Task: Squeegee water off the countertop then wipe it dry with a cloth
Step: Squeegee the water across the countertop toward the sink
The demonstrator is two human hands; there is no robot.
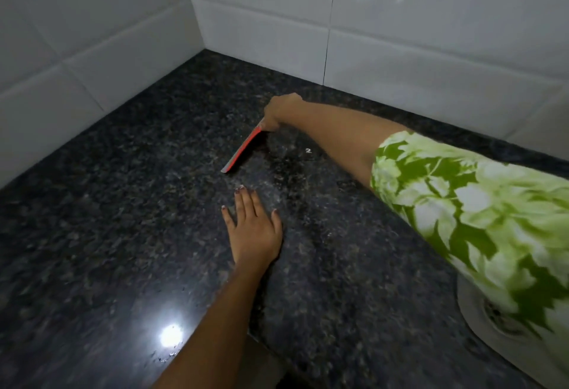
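Note:
A dark speckled granite countertop (123, 203) fills the view, set in a corner of white tiled walls. My right hand (281, 111) reaches far across it and grips a red squeegee (243, 150), whose blade edge rests on the stone and points down-left. My left hand (252, 225) lies flat on the counter with straight fingers, a little nearer than the squeegee's tip. Small water drops glint around a light reflection near the front. No cloth is in view.
White tiled walls (400, 34) close the counter at the back and on the left. A sink basin with a metal drain (498, 317) sits at the lower right, partly hidden by my green-and-white patterned sleeve (477, 219).

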